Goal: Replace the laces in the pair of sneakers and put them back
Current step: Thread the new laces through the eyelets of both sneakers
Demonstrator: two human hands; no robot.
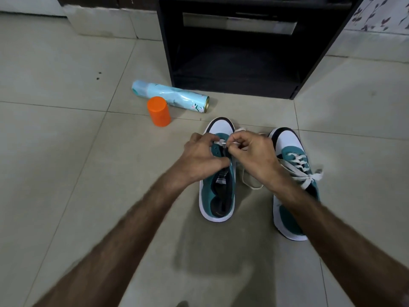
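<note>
At frame centre, the right hand [254,156] pinches the lace [222,143] tip while the left hand [202,158] steadies the unlaced sneaker [218,196]; a tight grip near the tip should ease threading the eyelet.

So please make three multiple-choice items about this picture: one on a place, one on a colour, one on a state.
1. Where does the spray can lie?
A. inside the black cabinet
B. on the floor, behind the orange cap
C. between the two sneakers

2. What colour is the cap?
A. orange
B. teal
C. white

3. Which sneaker is already laced?
A. the left one
B. the right one
C. both

Key:
1 B: the spray can lies on its side behind the orange cap.
2 A: it is plainly orange.
3 B: the right sneaker has a tied lace; both hands, left hand and right hand, work the white lace at the left sneaker.
</note>
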